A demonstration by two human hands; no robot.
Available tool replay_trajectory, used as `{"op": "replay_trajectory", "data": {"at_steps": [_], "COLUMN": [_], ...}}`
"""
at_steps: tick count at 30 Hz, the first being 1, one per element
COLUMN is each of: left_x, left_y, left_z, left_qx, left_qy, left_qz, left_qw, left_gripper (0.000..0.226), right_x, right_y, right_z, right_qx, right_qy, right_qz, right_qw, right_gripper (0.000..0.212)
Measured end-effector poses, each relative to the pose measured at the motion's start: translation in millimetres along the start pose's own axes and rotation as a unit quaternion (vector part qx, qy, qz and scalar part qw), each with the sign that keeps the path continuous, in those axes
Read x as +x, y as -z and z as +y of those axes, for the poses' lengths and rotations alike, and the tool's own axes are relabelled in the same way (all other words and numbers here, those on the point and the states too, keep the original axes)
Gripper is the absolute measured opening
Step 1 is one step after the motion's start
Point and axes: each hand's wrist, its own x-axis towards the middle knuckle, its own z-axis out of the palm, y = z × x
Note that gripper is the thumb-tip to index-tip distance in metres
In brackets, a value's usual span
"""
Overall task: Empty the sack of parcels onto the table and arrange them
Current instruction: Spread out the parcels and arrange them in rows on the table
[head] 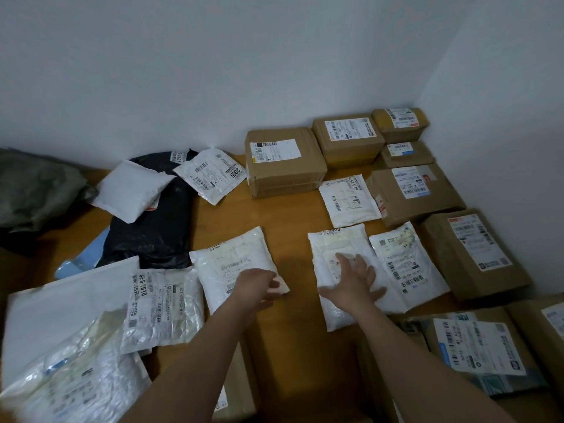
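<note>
My left hand [259, 285] grips the near right corner of a white mailer bag [235, 261] lying mid-table. Flat on another white mailer [328, 254] to the right lies my right hand [354, 280], fingers spread and pressing down. A third white mailer [406, 264] lies right beside it. The grey-green sack [33, 190] is crumpled at the far left of the wooden table [274, 215]. Brown cardboard boxes [283, 161] stand in rows along the back right and the right side.
A black poly bag [155, 227] with a white padded parcel [131, 190] on it lies back left. Large white and clear mailers [70, 331] pile up near left. More boxes [476, 340] sit at the near right. White walls meet in the corner behind.
</note>
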Motion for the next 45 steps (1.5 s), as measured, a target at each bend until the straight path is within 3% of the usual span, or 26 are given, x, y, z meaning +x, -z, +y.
{"op": "replay_trajectory", "data": {"at_steps": [2,4,6,8,12,16,20,25,32,35,37,41,45], "left_x": [6,11,15,20,22,26,45,29,30,36,40,44,54], "left_y": [12,30,49,65,74,76,77,72,62,54,49,42,33], "left_z": [4,8,11,8,-2,-11,-31,-17,0,10,13,20,24], "left_qx": [-0.054,-0.036,-0.013,-0.010,-0.040,-0.082,-0.144,-0.145,-0.140,-0.144,-0.141,-0.127,-0.133], "left_qy": [-0.054,-0.086,-0.072,-0.047,-0.020,0.003,0.020,-0.016,-0.144,-0.123,-0.087,-0.055,-0.033], "left_qz": [0.091,0.180,0.246,0.268,0.206,0.159,0.115,0.127,0.101,0.111,0.106,0.071,0.036], "left_qw": [0.993,0.979,0.966,0.962,0.978,0.984,0.983,0.981,0.974,0.976,0.981,0.988,0.990], "left_gripper": [0.011,0.022,0.039,0.044,0.045,0.049,0.070,0.032,0.060,0.067,0.065,0.056,0.056], "right_x": [-2,-8,-12,-16,-27,-31,-29,-26,-18,-7,2,11,16], "right_y": [4,8,6,3,-6,-20,-22,-12,8,19,23,21,19], "right_z": [-11,-27,-45,-63,-80,-83,-83,-85,-93,-88,-79,-65,-62], "right_qx": [0.001,0.031,0.088,0.125,0.221,0.261,0.299,0.329,0.357,0.277,0.169,0.008,-0.024], "right_qy": [0.009,0.057,0.104,0.136,0.118,0.101,0.081,0.083,0.136,0.098,0.071,-0.011,-0.024], "right_qz": [0.060,0.112,0.097,0.025,-0.127,-0.180,-0.184,-0.109,-0.011,0.100,0.127,0.008,0.025], "right_qw": [0.998,0.992,0.986,0.983,0.960,0.943,0.933,0.934,0.924,0.951,0.975,1.000,0.999], "right_gripper": [0.076,0.056,0.046,0.041,0.050,0.050,0.050,0.044,0.042,0.041,0.042,0.039,0.024]}}
